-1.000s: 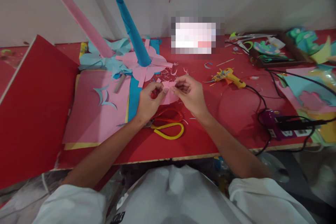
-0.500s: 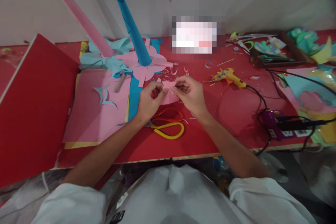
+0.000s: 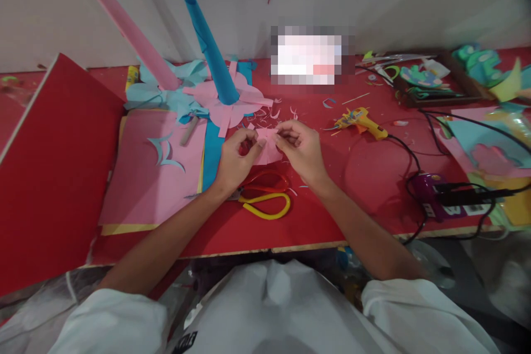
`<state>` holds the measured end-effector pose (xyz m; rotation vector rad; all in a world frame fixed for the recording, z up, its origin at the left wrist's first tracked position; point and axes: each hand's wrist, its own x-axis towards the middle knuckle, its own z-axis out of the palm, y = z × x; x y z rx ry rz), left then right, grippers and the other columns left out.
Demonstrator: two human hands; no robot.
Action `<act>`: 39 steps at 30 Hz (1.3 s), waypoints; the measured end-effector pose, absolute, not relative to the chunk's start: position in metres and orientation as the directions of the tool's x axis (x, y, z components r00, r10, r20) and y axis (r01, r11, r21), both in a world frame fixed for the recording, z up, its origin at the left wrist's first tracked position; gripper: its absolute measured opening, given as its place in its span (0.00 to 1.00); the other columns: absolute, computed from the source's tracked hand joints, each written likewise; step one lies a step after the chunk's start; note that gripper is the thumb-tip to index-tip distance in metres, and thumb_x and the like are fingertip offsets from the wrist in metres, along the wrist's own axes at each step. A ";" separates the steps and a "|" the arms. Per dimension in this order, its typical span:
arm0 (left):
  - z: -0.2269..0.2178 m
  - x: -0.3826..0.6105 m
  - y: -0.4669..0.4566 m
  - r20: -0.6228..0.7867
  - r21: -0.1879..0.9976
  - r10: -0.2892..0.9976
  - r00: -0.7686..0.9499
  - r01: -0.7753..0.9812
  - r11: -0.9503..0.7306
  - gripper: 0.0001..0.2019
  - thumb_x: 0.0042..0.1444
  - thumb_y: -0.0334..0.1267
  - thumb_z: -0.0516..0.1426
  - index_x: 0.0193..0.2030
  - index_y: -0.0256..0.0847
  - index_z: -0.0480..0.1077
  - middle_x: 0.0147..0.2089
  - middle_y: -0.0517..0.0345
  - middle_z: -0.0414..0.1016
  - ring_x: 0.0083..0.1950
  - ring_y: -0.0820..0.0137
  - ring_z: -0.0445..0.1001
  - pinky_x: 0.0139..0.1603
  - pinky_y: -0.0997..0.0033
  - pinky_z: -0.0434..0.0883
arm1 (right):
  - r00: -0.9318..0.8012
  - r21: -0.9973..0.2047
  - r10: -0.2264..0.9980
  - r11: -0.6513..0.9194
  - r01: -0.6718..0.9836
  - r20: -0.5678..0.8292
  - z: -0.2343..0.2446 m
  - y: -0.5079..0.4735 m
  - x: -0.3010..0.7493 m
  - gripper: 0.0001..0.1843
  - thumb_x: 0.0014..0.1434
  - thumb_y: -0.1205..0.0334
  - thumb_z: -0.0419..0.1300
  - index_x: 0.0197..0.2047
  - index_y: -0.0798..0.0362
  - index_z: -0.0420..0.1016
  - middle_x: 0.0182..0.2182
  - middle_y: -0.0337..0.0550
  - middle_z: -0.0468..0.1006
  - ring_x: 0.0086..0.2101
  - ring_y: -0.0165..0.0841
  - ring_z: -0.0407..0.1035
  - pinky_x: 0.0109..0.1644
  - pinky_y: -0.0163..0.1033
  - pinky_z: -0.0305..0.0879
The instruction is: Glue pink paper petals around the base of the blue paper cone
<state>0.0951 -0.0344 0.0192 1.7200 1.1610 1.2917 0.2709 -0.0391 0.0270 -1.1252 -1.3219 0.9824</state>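
Note:
Between my two hands is a small piece of pink paper (image 3: 269, 150), creased and pinched at its edges. My left hand (image 3: 240, 157) is closed on its left side, thumb against fingertips. On the right side my right hand (image 3: 302, 149) pinches it the same way. Just below the paper lie scissors (image 3: 267, 204) with one red and one yellow handle; my left wrist partly covers their blades. Beyond my hands, thin pink paper scraps (image 3: 276, 113) are scattered next to a pink scalloped paper base (image 3: 207, 100) carrying an upright blue paper tube (image 3: 212, 52).
Pink paper sheets (image 3: 153, 188) lie at left beside a raised red panel (image 3: 50, 177). A pink tube (image 3: 133, 36) leans behind. On the right are a yellow glue gun (image 3: 365, 121), a purple power box (image 3: 431, 193) with black cables, and a dark tray (image 3: 456, 80).
The right fingers have shifted slightly on the pink paper, and its upper edge looks flatter. Everything else stays in place.

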 end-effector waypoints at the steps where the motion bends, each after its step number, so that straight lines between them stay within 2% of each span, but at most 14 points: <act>1: 0.020 0.095 -0.034 0.350 0.896 0.930 0.111 0.250 -0.367 0.21 0.65 0.58 0.63 0.33 0.43 0.69 0.32 0.60 0.72 0.34 0.70 0.68 0.39 0.67 0.69 | 0.039 -0.974 0.976 0.210 0.083 0.213 0.027 -0.039 0.271 0.16 0.61 0.46 0.70 0.40 0.48 0.77 0.32 0.38 0.81 0.33 0.31 0.76 0.41 0.39 0.74; 7: 0.021 0.096 -0.035 0.341 0.899 0.934 0.108 0.255 -0.357 0.21 0.67 0.59 0.60 0.35 0.43 0.71 0.34 0.58 0.74 0.35 0.70 0.69 0.41 0.67 0.70 | 0.044 -0.977 0.980 0.190 0.093 0.194 0.024 -0.037 0.272 0.16 0.61 0.46 0.70 0.40 0.48 0.76 0.33 0.38 0.81 0.33 0.31 0.76 0.40 0.38 0.74; 12: 0.020 0.095 -0.034 0.350 0.892 0.930 0.110 0.264 -0.367 0.19 0.68 0.56 0.60 0.34 0.43 0.70 0.33 0.59 0.73 0.35 0.70 0.69 0.40 0.68 0.69 | 0.059 -0.978 0.978 0.195 0.074 0.199 0.026 -0.038 0.271 0.15 0.60 0.47 0.70 0.39 0.48 0.76 0.31 0.37 0.80 0.31 0.30 0.75 0.38 0.38 0.73; 21: 0.019 0.094 -0.033 0.349 0.878 0.929 0.120 0.304 -0.369 0.18 0.68 0.55 0.60 0.34 0.43 0.70 0.33 0.59 0.73 0.35 0.70 0.69 0.41 0.67 0.70 | 0.076 -0.977 0.978 0.185 0.105 0.193 0.027 -0.040 0.270 0.19 0.61 0.41 0.69 0.37 0.49 0.77 0.30 0.38 0.80 0.30 0.30 0.74 0.38 0.38 0.72; 27: 0.019 0.095 -0.035 0.369 0.876 0.922 0.116 0.290 -0.386 0.18 0.68 0.53 0.61 0.33 0.43 0.71 0.33 0.59 0.75 0.35 0.69 0.70 0.40 0.67 0.70 | 0.082 -0.968 0.969 0.222 0.120 0.232 0.028 -0.041 0.271 0.14 0.64 0.48 0.67 0.35 0.49 0.76 0.29 0.37 0.78 0.30 0.30 0.73 0.36 0.37 0.69; 32: 0.021 0.095 -0.037 0.384 0.868 0.915 0.122 0.290 -0.403 0.15 0.67 0.48 0.61 0.33 0.42 0.71 0.33 0.59 0.75 0.36 0.70 0.70 0.40 0.68 0.69 | 0.116 -0.964 0.964 0.219 0.150 0.237 0.031 -0.044 0.269 0.15 0.64 0.47 0.67 0.34 0.49 0.75 0.28 0.36 0.77 0.30 0.30 0.72 0.36 0.37 0.69; 39: 0.021 0.095 -0.037 0.365 0.868 0.920 0.141 0.305 -0.391 0.14 0.68 0.47 0.61 0.33 0.42 0.71 0.34 0.58 0.76 0.37 0.69 0.71 0.41 0.67 0.69 | 0.130 -0.967 0.962 0.227 0.115 0.242 0.032 -0.044 0.268 0.15 0.63 0.49 0.69 0.33 0.49 0.75 0.27 0.36 0.76 0.29 0.30 0.71 0.35 0.37 0.68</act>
